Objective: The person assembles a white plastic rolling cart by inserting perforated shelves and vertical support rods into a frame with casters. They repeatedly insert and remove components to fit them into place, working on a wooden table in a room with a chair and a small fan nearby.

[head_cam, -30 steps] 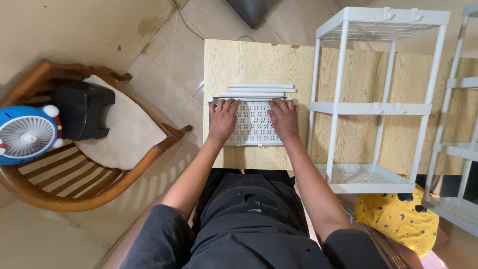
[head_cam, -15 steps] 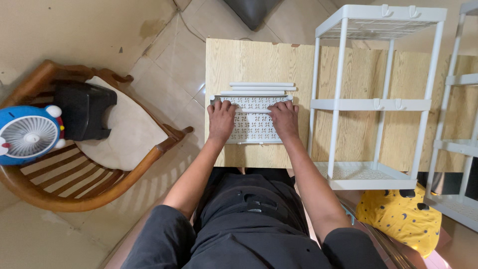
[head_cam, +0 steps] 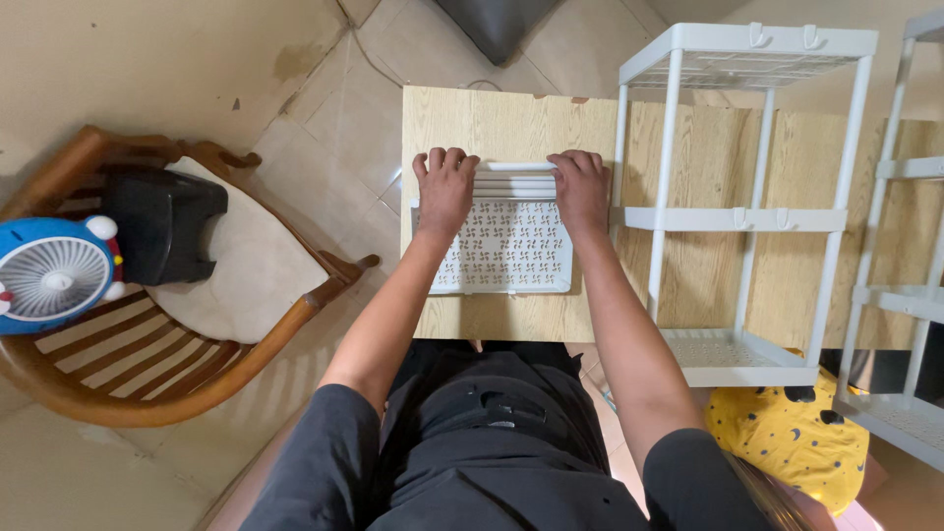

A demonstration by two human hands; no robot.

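Both hands, left hand [head_cam: 444,187] and right hand [head_cam: 580,187], press flat on white perforated tray [head_cam: 506,251].

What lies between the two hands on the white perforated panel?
In the head view, white bars stacked at the white perforated panel's far edge span the gap between the left hand and right hand.

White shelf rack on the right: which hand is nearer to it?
Right. The right hand rests on the perforated tray just beside the white shelf rack; the left hand is at the tray's far side.
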